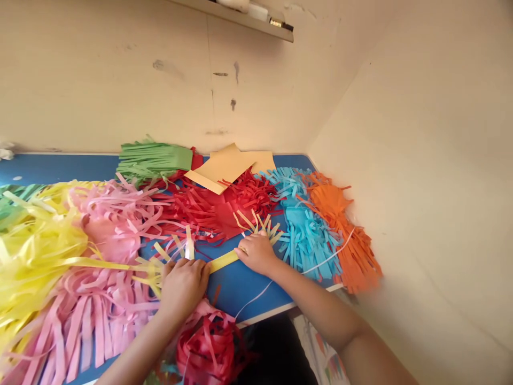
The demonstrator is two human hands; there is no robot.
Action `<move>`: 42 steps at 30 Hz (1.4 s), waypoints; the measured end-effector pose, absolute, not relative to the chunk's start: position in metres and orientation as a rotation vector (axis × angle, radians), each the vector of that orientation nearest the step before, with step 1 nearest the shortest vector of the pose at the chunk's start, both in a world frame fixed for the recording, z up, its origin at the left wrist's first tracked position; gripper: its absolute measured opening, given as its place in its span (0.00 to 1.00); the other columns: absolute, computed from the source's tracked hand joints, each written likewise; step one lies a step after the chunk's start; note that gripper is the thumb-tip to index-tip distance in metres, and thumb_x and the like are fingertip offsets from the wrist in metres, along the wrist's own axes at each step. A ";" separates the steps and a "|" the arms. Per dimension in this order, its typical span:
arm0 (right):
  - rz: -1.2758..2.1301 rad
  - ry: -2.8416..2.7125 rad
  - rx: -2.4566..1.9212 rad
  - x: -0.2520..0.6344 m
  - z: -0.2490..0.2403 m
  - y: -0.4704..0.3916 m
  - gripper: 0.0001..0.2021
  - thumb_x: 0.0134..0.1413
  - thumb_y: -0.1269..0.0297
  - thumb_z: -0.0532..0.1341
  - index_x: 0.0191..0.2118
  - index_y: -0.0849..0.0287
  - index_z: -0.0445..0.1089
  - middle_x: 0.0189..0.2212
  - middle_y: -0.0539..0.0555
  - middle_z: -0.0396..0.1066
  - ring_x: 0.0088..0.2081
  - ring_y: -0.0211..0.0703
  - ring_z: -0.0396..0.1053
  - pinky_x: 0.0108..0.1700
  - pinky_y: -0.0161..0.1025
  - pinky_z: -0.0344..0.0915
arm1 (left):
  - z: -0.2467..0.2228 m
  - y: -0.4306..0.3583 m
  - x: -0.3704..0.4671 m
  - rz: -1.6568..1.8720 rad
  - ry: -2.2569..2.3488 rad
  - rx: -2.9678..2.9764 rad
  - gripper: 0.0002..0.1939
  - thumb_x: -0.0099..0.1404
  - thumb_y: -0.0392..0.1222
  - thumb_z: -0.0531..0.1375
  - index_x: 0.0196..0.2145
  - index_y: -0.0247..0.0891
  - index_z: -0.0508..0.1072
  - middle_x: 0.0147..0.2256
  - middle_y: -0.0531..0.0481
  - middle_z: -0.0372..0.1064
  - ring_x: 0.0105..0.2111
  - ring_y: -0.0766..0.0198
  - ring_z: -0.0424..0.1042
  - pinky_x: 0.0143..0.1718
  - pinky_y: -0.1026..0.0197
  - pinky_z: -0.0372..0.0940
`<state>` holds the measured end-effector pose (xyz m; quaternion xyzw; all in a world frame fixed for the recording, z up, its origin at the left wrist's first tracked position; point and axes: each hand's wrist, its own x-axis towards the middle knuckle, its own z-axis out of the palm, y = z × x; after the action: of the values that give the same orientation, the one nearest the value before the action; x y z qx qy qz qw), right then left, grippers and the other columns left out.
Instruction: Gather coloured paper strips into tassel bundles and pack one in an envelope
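Note:
A yellow fringed paper strip point(223, 261) stretches between my two hands above the blue table. My left hand point(184, 280) is closed on its left part, where cut fringes fan out to the left. My right hand point(256, 252) grips the right part, with pale yellow fringes spreading behind the fingers. Red fringed paper point(228, 214) lies just beyond my hands. Pink fringed paper point(116, 235) is left of my left hand, and blue fringed paper point(306, 232) is right of my right hand.
Yellow fringes point(36, 240) cover the far left. Green fringed paper point(160, 158) and tan sheets point(236, 163) lie near the wall. Orange fringes point(340, 224) hang over the right edge. A red bundle point(208, 347) is at the front edge. A shelf point(256, 21) juts out above.

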<state>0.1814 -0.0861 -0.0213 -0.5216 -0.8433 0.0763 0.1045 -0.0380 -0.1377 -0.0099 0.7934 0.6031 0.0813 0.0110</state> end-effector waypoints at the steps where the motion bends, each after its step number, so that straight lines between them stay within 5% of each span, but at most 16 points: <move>1: 0.219 -2.482 -1.542 0.180 -0.024 -0.086 0.12 0.59 0.59 0.63 0.27 0.59 0.73 0.27 0.50 0.75 0.33 0.41 0.69 0.40 0.41 0.48 | -0.009 -0.136 -0.037 0.231 1.885 2.479 0.22 0.70 0.46 0.48 0.23 0.40 0.72 0.24 0.46 0.75 0.32 0.50 0.72 0.37 0.51 0.54; 7: 0.180 -2.463 -1.558 0.181 -0.033 -0.084 0.11 0.57 0.58 0.64 0.27 0.57 0.72 0.26 0.50 0.74 0.33 0.42 0.68 0.41 0.42 0.49 | -0.007 -0.129 -0.035 0.163 1.892 2.482 0.22 0.69 0.46 0.48 0.22 0.40 0.72 0.22 0.45 0.72 0.30 0.50 0.72 0.35 0.52 0.54; 11: 0.073 -2.349 -1.589 0.191 -0.021 -0.089 0.08 0.59 0.59 0.63 0.33 0.58 0.72 0.34 0.53 0.75 0.40 0.46 0.67 0.45 0.45 0.49 | -0.004 -0.130 -0.038 0.223 1.868 2.499 0.14 0.68 0.46 0.51 0.33 0.40 0.75 0.31 0.45 0.75 0.36 0.50 0.72 0.41 0.49 0.56; 14: -0.041 -2.450 -1.229 0.192 -0.009 -0.097 0.06 0.62 0.62 0.60 0.39 0.56 0.72 0.41 0.53 0.75 0.46 0.47 0.65 0.49 0.48 0.47 | 0.002 -0.130 -0.040 0.280 1.659 2.655 0.08 0.64 0.39 0.56 0.36 0.46 0.75 0.37 0.48 0.74 0.41 0.51 0.70 0.47 0.47 0.55; 18: -0.076 -2.741 -0.796 0.184 -0.008 -0.097 0.09 0.66 0.68 0.55 0.36 0.58 0.71 0.33 0.51 0.75 0.40 0.42 0.65 0.46 0.47 0.49 | 0.006 -0.129 -0.034 0.362 1.491 2.839 0.09 0.64 0.34 0.55 0.32 0.43 0.74 0.32 0.49 0.73 0.39 0.53 0.68 0.51 0.44 0.53; 25: 0.101 -2.662 -1.053 0.176 -0.009 -0.090 0.09 0.62 0.63 0.59 0.32 0.56 0.74 0.34 0.51 0.76 0.38 0.42 0.65 0.44 0.47 0.48 | 0.005 -0.132 -0.023 0.391 1.571 2.836 0.11 0.67 0.36 0.52 0.29 0.40 0.72 0.28 0.48 0.71 0.37 0.54 0.68 0.52 0.45 0.53; 28: 0.022 -2.669 -1.074 0.169 -0.004 -0.102 0.10 0.61 0.57 0.60 0.39 0.57 0.73 0.39 0.54 0.75 0.44 0.48 0.63 0.46 0.49 0.49 | 0.004 -0.136 -0.026 0.388 1.579 2.823 0.11 0.68 0.35 0.52 0.30 0.41 0.72 0.29 0.49 0.72 0.37 0.54 0.68 0.50 0.45 0.53; 31: -0.068 -2.705 -1.062 0.169 -0.011 -0.110 0.09 0.65 0.63 0.56 0.39 0.57 0.73 0.36 0.54 0.75 0.42 0.47 0.63 0.46 0.48 0.49 | 0.003 -0.140 -0.032 0.380 1.572 2.809 0.11 0.68 0.36 0.52 0.33 0.42 0.73 0.31 0.49 0.73 0.38 0.52 0.69 0.51 0.44 0.53; 33: -0.024 -2.682 -1.088 0.179 -0.019 -0.109 0.11 0.67 0.68 0.54 0.37 0.56 0.74 0.33 0.52 0.75 0.41 0.44 0.63 0.46 0.47 0.49 | 0.000 -0.142 -0.039 0.377 1.561 2.805 0.11 0.68 0.36 0.52 0.35 0.42 0.74 0.33 0.49 0.74 0.39 0.51 0.69 0.50 0.44 0.54; 42: 0.564 -2.365 -1.372 0.213 -0.021 -0.083 0.03 0.54 0.63 0.69 0.31 0.53 0.78 0.32 0.47 0.76 0.39 0.40 0.66 0.45 0.42 0.49 | -0.016 -0.136 -0.060 0.545 1.529 2.587 0.17 0.72 0.46 0.50 0.34 0.43 0.77 0.35 0.50 0.77 0.38 0.55 0.72 0.45 0.48 0.55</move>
<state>0.2129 -0.0832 -0.0212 -0.4841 -0.8342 0.1989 0.1742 -0.0601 -0.1358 -0.0162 0.8462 0.5003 0.1784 0.0439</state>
